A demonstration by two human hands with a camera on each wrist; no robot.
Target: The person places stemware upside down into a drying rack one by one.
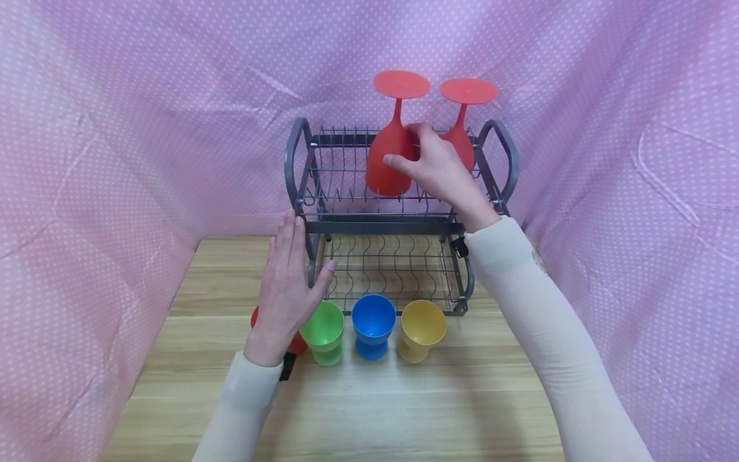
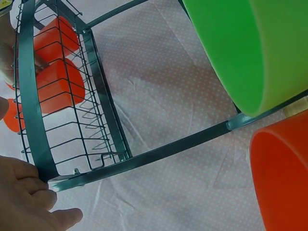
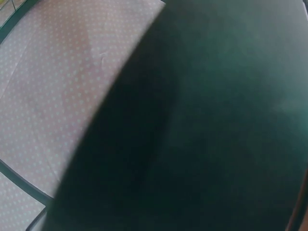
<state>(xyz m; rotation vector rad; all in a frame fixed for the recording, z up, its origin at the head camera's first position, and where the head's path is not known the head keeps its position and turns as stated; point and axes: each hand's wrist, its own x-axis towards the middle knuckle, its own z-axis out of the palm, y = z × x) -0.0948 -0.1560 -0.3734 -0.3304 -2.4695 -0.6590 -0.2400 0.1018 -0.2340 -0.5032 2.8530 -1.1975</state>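
My right hand (image 1: 433, 160) grips the bowl of a red plastic wine glass (image 1: 382, 160), thumb across its front. The glass stands upside down at the upper tier of a dark dish rack (image 1: 375, 227), its round foot uppermost. Just to the right, partly behind that hand, is a second upside-down red wine glass (image 1: 460, 144). My left hand (image 1: 283, 285) lies with straight fingers at the rack's front left corner; in the left wrist view its fingertips (image 2: 36, 185) touch the frame. A blurred dark rack bar (image 3: 192, 125) fills most of the right wrist view.
Before the rack stand a green cup (image 1: 323, 327), a blue cup (image 1: 374, 324) and a yellow cup (image 1: 423, 327), all upright. Another red cup (image 1: 297, 344) is mostly hidden under my left hand. Pink dotted cloth (image 1: 115, 128) surrounds the wooden table (image 1: 369, 417).
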